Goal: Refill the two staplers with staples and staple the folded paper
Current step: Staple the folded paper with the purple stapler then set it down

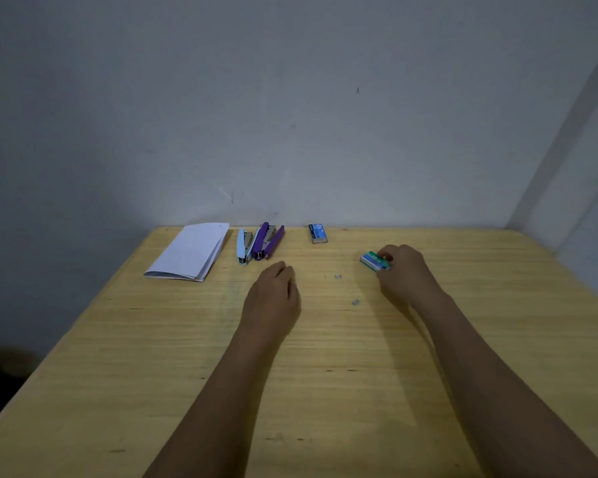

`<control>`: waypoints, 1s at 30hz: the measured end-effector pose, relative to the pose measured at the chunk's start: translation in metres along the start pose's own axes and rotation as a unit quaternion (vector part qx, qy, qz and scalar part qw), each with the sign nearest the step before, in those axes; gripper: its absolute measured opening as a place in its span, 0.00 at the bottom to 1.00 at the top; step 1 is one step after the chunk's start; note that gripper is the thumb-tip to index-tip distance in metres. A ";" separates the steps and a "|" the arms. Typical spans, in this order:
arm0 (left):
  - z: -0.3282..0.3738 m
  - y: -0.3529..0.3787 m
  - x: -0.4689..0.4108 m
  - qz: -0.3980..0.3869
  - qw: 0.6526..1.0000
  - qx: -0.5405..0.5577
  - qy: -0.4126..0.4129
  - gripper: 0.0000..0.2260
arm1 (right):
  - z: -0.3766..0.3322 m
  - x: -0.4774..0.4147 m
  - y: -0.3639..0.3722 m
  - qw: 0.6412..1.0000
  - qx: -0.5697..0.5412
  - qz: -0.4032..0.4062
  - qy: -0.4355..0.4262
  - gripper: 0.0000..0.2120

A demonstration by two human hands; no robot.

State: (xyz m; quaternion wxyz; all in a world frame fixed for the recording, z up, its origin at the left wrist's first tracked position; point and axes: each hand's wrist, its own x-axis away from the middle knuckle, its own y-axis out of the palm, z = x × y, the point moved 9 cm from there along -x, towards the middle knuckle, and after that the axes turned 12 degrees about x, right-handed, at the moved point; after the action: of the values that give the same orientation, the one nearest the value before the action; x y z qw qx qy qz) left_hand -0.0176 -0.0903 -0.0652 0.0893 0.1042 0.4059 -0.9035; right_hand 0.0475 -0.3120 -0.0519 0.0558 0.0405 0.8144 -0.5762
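A folded white paper [191,251] lies at the back left of the wooden table [152,339]. Beside it lie a light blue stapler [244,246] and a purple stapler [268,241], the purple one swung open. A blue staple box [317,233] sits near the wall. My right hand [406,272] grips a green staple box [374,261] that rests on the table. My left hand [273,300] lies palm down in front of the staplers, fingers curled, holding nothing. Two small staple pieces [338,277] [355,302] lie between my hands.
A grey wall rises right behind the table's back edge. The table's left edge drops to a dark floor. A pale vertical surface stands at the far right.
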 end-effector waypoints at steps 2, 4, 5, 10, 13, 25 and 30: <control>-0.002 0.005 -0.004 -0.018 1.000 -0.005 -0.003 0.20 | -0.010 -0.007 0.005 0.999 -0.029 0.014 -0.004 0.17; -0.005 0.008 -0.005 -0.033 0.999 -0.010 -0.007 0.21 | -0.020 -0.015 0.009 0.998 -0.048 0.028 -0.005 0.17; -0.006 0.009 -0.006 -0.037 0.999 -0.012 -0.006 0.21 | -0.025 -0.019 0.011 0.998 -0.054 0.035 -0.005 0.18; -0.009 0.013 -0.007 -0.042 0.999 -0.020 -0.007 0.22 | -0.043 -0.040 0.023 0.997 -0.064 0.033 -0.029 0.14; -0.010 0.014 -0.008 -0.041 0.999 -0.024 -0.006 0.22 | -0.049 -0.050 0.027 0.996 -0.064 0.043 -0.038 0.13; -0.012 0.014 -0.009 -0.049 0.999 -0.012 -0.008 0.22 | -0.069 -0.064 0.037 0.994 -0.082 0.058 -0.051 0.16; -0.014 0.016 -0.009 -0.058 0.998 -0.020 -0.013 0.22 | -0.070 -0.056 0.040 0.993 -0.076 0.058 -0.075 0.17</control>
State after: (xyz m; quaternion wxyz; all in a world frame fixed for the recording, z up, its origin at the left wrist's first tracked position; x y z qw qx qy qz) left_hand -0.0035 -0.0896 -0.0835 0.0437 0.0668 0.4282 -0.9001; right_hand 0.1053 -0.2331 -0.0587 0.1533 0.0402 0.8458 -0.5094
